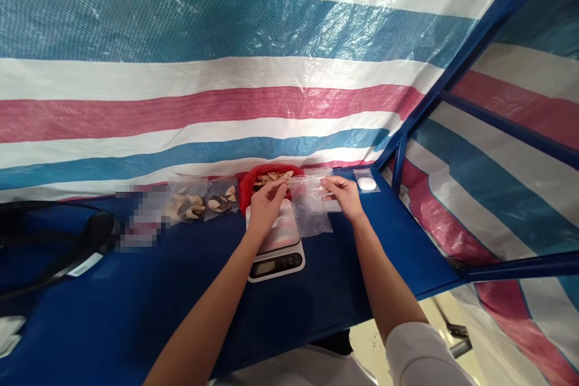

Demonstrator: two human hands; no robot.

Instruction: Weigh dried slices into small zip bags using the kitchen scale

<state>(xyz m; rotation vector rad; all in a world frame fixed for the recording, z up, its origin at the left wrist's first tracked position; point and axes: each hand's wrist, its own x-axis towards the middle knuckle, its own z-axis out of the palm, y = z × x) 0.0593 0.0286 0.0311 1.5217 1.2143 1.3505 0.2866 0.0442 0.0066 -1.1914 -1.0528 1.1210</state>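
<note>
A clear zip-lock bag (311, 217) hangs flat between my hands, with nothing visible inside. My left hand (266, 205) pinches its upper left corner. On the opposite upper corner, the fingers of my right hand (344, 194) are closed. Beneath my left wrist sits a white kitchen scale (277, 266); its display shows no digits that I can read. Just behind that hand lies an open red bag (245, 190) of pale, dark-edged dried slices (274, 177), partly hidden by my fingers.
Filled clear bags of slices (187, 205) (221, 200) lie left of the scale. A small packet with a white round item (367, 184) rests at the back right. Black cables (85, 235) occupy the left of the blue table (181, 301). A blue frame (452, 81) and striped sheeting enclose it.
</note>
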